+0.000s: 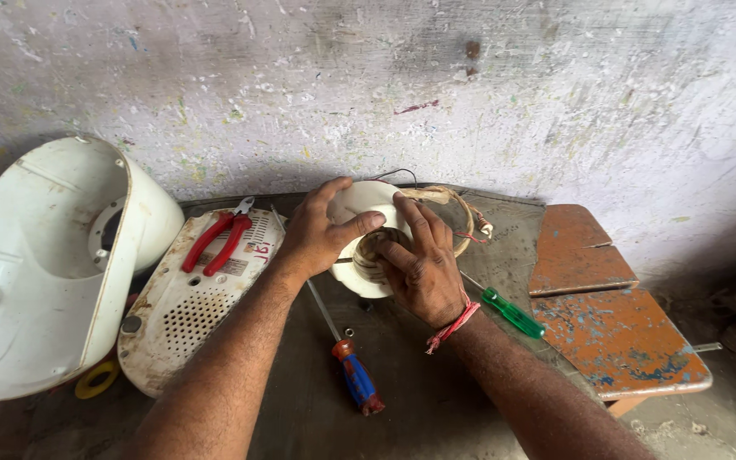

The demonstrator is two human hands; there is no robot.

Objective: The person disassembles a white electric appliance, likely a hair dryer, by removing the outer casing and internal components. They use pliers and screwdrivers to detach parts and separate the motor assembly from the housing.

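A round cream plastic part (366,206) with a wound coil of wire in its middle lies on the dark table (436,400) near the wall. My left hand (321,230) grips its left rim, thumb laid across the top. My right hand (423,264) presses fingers down on the coil and the right side; a red thread is tied at that wrist. A ring of taped wire (462,209) with thin red leads sticks out behind the part on the right.
A large white plastic housing (44,264) stands at left beside a flat white vented cover (185,315) with red-handled pliers (219,238) on it. A blue-and-red screwdriver (355,379), a green screwdriver (511,313), yellow tape roll (95,379), rusty orange stool (611,324).
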